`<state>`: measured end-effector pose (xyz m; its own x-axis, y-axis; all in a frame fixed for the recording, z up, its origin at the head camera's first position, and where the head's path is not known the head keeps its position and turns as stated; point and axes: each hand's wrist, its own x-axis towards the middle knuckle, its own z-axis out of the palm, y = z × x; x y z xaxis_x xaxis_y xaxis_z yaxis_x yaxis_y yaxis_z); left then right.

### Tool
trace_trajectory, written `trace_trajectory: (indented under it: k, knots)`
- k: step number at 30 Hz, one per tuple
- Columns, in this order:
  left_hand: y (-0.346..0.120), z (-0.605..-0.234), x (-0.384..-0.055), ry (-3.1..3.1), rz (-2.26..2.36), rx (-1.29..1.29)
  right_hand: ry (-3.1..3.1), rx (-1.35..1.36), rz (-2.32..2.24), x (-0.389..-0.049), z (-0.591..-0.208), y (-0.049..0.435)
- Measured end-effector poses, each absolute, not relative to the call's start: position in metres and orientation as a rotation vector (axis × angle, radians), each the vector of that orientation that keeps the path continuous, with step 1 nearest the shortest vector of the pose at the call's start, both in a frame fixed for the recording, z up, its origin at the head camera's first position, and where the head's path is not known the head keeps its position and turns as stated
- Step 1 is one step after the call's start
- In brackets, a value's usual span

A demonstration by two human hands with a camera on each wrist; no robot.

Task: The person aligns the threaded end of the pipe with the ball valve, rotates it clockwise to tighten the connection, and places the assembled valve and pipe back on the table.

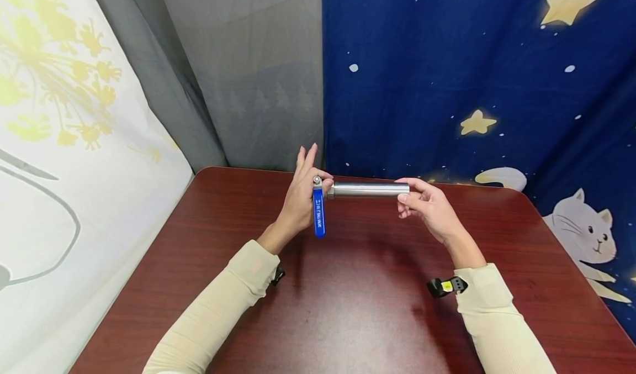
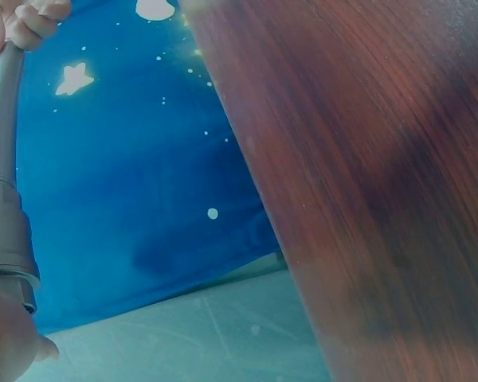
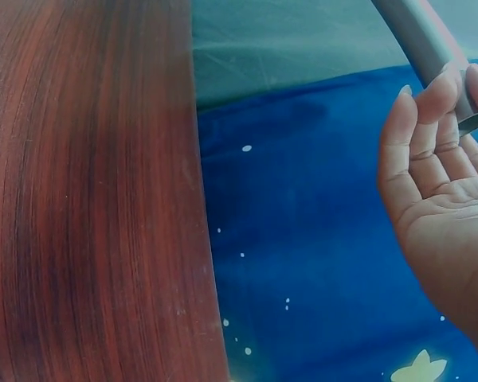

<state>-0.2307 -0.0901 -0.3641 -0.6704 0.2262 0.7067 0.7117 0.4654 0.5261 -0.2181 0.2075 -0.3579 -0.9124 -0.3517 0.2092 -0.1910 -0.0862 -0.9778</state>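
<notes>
My left hand [image 1: 297,200] grips a steel ball valve [image 2: 6,243] near the table's far edge, with some fingers stretched upward. The valve's blue lever handle [image 1: 319,216] points toward me and bears white lettering. From the valve's right side a smooth metal pipe [image 1: 370,189] runs out level, raised above the table. My right hand [image 1: 437,208] pinches the pipe's free end between thumb and fingers. In the right wrist view that end of the pipe [image 3: 430,44] looks hollow. The palm of the left hand hides part of the valve body.
Beneath both hands lies a reddish-brown wooden table [image 1: 338,307]. Behind it hang a grey curtain [image 1: 258,87] and a blue curtain [image 1: 422,87] with stars and a cat. A white patterned cloth [image 1: 89,197] borders the left side. Each wrist wears a small black camera [image 1: 439,287].
</notes>
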Motion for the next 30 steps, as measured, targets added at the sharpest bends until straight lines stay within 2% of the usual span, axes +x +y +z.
trace_trajectory:
  k: [30]
  knots:
    - [-0.0908,-0.3662,-0.2277,-2.181,-1.152,-0.763,2.115,-0.61,-2.111,-0.2166,-0.3586,0.2077]
